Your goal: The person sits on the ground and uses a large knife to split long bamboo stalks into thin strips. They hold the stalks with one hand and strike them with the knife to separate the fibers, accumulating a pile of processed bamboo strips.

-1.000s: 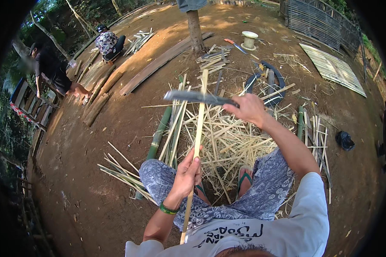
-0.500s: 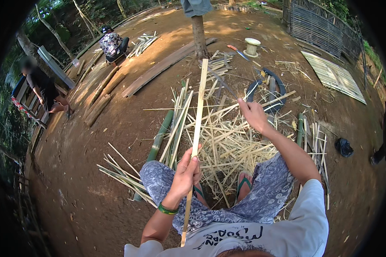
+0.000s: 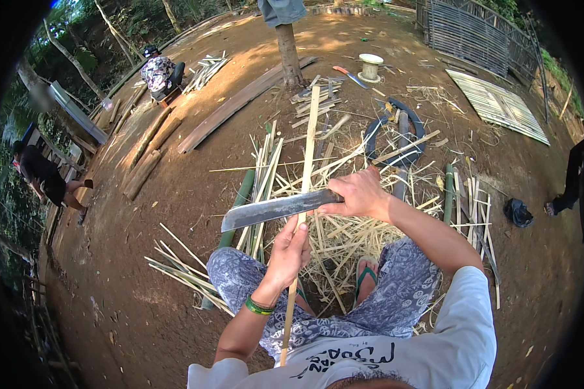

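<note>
A right hand (image 3: 359, 193) closes firmly around the grip of a broad knife (image 3: 272, 211), its dark blade pointing left across a long pale strip (image 3: 310, 136). The left hand (image 3: 288, 254), thumb and fingers pinched shut, holds the strip just on the near side of the blade; the strip runs from the worker's lap toward the far ground. Beyond lie heaped shavings (image 3: 350, 236), with a green pole (image 3: 243, 194) to the left and a white spool (image 3: 370, 68) farther off.

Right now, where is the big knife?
In the head view's centre, the big knife is in the right hand, crossing the pale strip just beyond the left hand.
</note>
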`<control>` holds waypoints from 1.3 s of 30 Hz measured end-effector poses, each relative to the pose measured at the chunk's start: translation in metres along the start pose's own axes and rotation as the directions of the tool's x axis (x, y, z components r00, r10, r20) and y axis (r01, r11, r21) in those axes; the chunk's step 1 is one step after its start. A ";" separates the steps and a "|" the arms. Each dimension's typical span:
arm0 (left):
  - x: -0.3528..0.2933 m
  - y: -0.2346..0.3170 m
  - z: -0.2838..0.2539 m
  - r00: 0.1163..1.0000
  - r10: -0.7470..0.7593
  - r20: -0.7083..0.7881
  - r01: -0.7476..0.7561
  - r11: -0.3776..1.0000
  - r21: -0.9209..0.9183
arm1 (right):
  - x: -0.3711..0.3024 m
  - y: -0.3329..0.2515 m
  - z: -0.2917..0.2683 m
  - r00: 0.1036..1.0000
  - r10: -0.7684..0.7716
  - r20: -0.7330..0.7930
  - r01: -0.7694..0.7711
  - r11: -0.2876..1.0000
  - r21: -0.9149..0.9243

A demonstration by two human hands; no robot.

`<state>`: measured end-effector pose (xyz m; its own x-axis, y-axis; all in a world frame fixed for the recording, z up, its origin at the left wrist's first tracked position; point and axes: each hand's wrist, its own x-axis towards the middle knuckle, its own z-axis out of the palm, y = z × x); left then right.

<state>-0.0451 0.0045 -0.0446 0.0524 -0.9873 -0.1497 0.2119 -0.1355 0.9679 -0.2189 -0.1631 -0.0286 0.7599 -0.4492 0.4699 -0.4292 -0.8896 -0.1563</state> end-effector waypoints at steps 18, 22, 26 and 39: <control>-0.014 0.000 -0.015 0.998 -0.005 -0.068 0.000 0.997 -0.076 | -0.001 0.016 0.015 0.978 -0.196 -0.072 0.192 0.979 -0.062; -0.023 -0.005 -0.025 1.000 -0.007 -0.001 0.007 0.999 -0.043 | 0.011 0.049 -0.007 0.967 0.255 0.012 -0.252 0.962 -0.106; -0.014 -0.003 -0.014 1.000 -0.007 -0.004 0.006 0.996 -0.088 | 0.005 -0.007 0.006 0.996 -0.030 0.082 0.035 0.998 -0.060; -0.046 -0.036 -0.016 0.992 -0.092 0.083 0.095 0.995 -0.033 | 0.022 0.065 0.000 0.760 0.642 0.096 -0.650 0.752 0.110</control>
<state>-0.0399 0.0563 -0.0760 -0.0488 -0.9742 -0.2204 0.2484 -0.2255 0.9420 -0.2302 -0.2313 -0.0283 0.3489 -0.9210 0.1733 -0.7630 -0.3865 -0.5181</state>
